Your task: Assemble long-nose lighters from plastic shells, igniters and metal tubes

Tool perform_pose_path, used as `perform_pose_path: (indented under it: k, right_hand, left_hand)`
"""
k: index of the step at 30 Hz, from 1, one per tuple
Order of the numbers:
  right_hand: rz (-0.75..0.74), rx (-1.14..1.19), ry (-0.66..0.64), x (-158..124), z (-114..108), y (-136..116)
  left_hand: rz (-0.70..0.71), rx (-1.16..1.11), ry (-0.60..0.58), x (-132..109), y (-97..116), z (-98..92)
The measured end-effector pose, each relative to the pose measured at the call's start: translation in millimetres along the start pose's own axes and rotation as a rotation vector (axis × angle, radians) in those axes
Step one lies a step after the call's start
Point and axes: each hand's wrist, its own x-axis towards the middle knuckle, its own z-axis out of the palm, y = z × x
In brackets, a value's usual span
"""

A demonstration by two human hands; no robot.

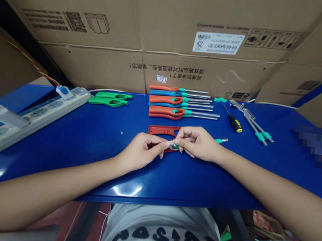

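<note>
Both hands meet near the middle of the blue table, over an opened red lighter housing. My left hand [145, 152] pinches a small metallic and green part [174, 145] from the left. From the right, my right hand [198, 143] pinches the same part with thumb and fingertips. Behind the fingers lies a red half shell [159, 130], its inner side up; a second red piece is mostly hidden under the hands. A teal collar with a short metal tip [221, 140] sticks out to the right of my right hand. The small part's exact shape is covered by fingertips.
Several orange and blue lighters [166, 111] lie stacked behind. Green shells [108, 101] and a white power strip [35, 114] are on the left. A screwdriver [234, 122] and metal rods with teal ends [256, 127] lie right. Cardboard [167, 26] stands at the back.
</note>
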Motion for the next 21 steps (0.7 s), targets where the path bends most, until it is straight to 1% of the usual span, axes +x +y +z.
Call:
perform_pose_path:
  k: [3,8,11,13,18,21]
  right_hand:
    - [0.004,0.005,-0.011,2,-1,-1]
    - [0.006,0.022,-0.085,4,-7,-3]
    - [0.002,0.029,-0.093,6,-12,-3]
    - [0.015,0.048,-0.085,6,-14,-3]
    - [0.027,0.046,-0.080,5,-16,-2]
    - [0.019,0.024,-0.093,5,-16,-1]
  left_hand:
    - [-0.003,-0.008,-0.024,2,-1,-2.3]
    - [-0.081,-0.103,-0.100,8,1,-13.2]
    - [-0.125,-0.124,-0.089,8,3,-19.5]
    - [-0.128,-0.080,-0.068,6,3,-22.4]
    - [-0.020,0.161,-0.050,1,0,-25.0]
    - [0.105,0.317,-0.029,-1,1,-24.3]
